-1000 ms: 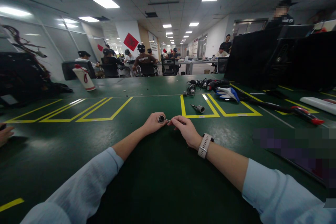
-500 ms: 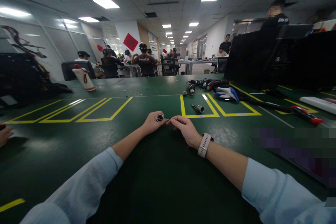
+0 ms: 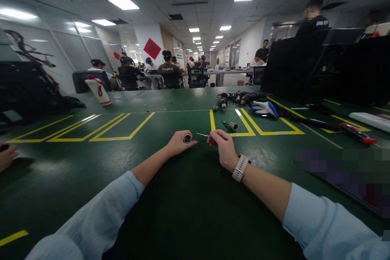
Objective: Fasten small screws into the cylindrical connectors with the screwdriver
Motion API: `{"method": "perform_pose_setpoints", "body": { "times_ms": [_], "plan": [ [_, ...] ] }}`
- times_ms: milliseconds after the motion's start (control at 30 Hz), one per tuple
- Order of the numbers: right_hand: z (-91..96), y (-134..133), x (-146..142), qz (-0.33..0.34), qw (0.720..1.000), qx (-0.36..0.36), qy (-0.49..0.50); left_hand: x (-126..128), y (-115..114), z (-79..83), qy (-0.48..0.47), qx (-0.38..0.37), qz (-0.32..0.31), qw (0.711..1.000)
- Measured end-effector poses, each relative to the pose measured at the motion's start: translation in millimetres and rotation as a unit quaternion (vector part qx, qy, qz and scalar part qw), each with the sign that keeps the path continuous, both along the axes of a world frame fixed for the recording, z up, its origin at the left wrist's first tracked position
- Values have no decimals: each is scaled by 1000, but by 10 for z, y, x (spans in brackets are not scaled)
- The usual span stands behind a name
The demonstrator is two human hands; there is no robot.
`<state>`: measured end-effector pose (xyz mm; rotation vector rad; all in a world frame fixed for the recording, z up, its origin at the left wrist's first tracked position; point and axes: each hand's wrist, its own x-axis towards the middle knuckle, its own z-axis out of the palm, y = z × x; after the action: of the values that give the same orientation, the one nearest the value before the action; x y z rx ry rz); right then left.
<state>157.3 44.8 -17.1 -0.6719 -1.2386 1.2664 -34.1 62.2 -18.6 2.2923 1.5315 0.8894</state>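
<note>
My left hand [image 3: 179, 143] rests on the green table [image 3: 183, 211] with its fingers closed round a small round metal connector [image 3: 187, 138], its open end facing me. My right hand [image 3: 223, 146], with a watch on the wrist, pinches a thin metal pin [image 3: 202, 134] that points left toward the connector. A small gap separates the pin's tip from the connector.
Another metal connector [image 3: 230, 125] lies inside a yellow-taped box ahead. Behind it are a pile of connectors and cables [image 3: 234, 98], blue-white gloves [image 3: 263, 108] and a red-handled tool [image 3: 350, 130]. A white bag [image 3: 98, 92] stands far left. Someone's hand [image 3: 6, 156] shows at the left edge. People sit at desks beyond.
My right hand has drawn back to the right and a little up, so the thin pin is out of the connector and apart from it. My left hand has stayed in place.
</note>
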Motion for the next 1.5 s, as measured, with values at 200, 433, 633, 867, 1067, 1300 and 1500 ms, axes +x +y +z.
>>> {"method": "perform_pose_setpoints", "body": {
  "times_ms": [200, 433, 633, 867, 1067, 1300, 1500],
  "plan": [
    [-3, 10, 103, -87, 990, 39, -101, 133, -202, 88, 74, -22, -48, 996],
    [42, -265, 315, -51, 927, 128, -349, 346, -595, 176, 152, -43, -46, 986],
    [72, -579, 418, 40, 858, 196, -474, 586, -1056, 282, 203, -60, -64, 975],
    [81, -879, 478, 62, 816, 233, -525, 759, -1399, 298, 322, 12, -106, 941],
    [39, -1034, 539, 58, 830, 210, -513, 819, -1459, 278, 410, 119, -130, 895],
    [-7, -1020, 543, 59, 873, 171, -452, 778, -1477, 353, 409, 126, -140, 893],
    [140, -1015, 598, 63, 915, 137, -375, 661, -1491, 418, 319, 25, -132, 938]
  ]
}}
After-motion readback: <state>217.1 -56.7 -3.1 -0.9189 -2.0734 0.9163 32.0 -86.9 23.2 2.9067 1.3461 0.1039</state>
